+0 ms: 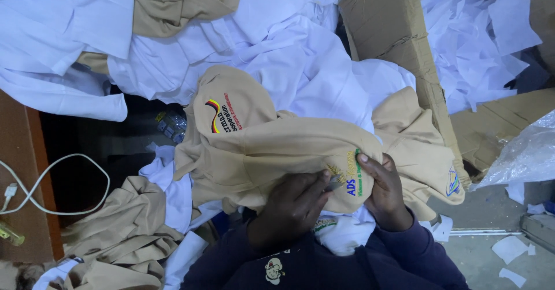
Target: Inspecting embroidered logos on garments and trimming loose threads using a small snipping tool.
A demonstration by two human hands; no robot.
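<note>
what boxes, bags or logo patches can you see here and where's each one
Cardboard box: upper right, brown, torn flap, white paper scraps behind.
Plastic bag: right edge, clear, crumpled.
Embroidered logo: centre-left on the tan garment, curved black, red and yellow stripes.
Second embroidered logo: between both hands, yellow, blue, green.

Matt beige cloth garment [272, 145], embroidered; rough brown cardboard box [393, 30]; glossy plastic bag [523, 154].
</note>
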